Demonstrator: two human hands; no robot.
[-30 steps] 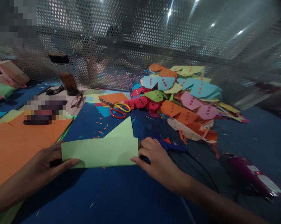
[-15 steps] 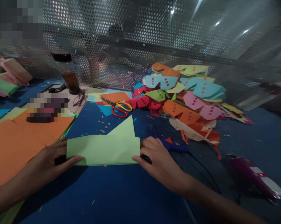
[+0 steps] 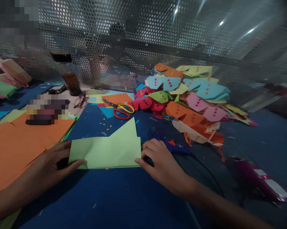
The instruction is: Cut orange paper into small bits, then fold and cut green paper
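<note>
A light green sheet of paper (image 3: 105, 153), folded into a wide strip with a pointed flap sticking up behind it, is held just over the blue table. My left hand (image 3: 58, 160) grips its left end, thumb in front and fingers behind. At the right end, my right hand (image 3: 156, 159) pinches the paper the same way, its thumb on the lower corner. Beyond the paper lie scissors (image 3: 123, 109) with one red and one yellow handle. A blue glue gun (image 3: 176, 148) with a black cable rests close behind my right hand.
Colourful cut-paper shapes (image 3: 188, 111) are heaped at the back right. Orange sheets (image 3: 17, 143) spread on the left, below a dark pouch (image 3: 48, 111). A bottle of brown liquid (image 3: 71, 81) stands near glasses (image 3: 80, 100). A perforated metal panel (image 3: 93, 47) closes the back; a purple packet (image 3: 260, 178) lies right.
The folded paper's left edge has tilted and its right edge has shifted slightly left. Both hands keep their hold; the whole view has moved only a little.
</note>
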